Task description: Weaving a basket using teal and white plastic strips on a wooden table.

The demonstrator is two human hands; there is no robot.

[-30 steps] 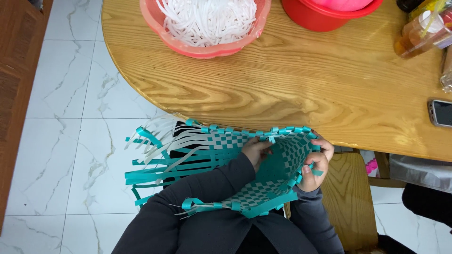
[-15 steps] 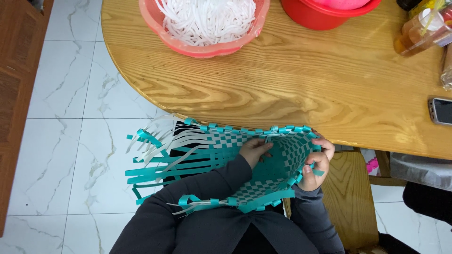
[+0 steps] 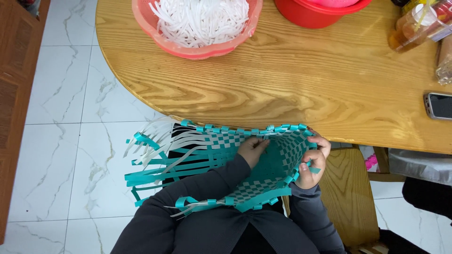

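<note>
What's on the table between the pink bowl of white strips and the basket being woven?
Nothing: in the head view, only bare wooden table lies between the pink bowl and the teal woven basket.

The oval wooden worktop carries a pink basin of white strips, a red bowl, a bottle and a phone.

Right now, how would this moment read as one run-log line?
left hand: inside teal woven basket, on its weave | right hand: gripping basket rim | basket: on lap, strips loose at left | wooden table: pink tub of white strips
</note>
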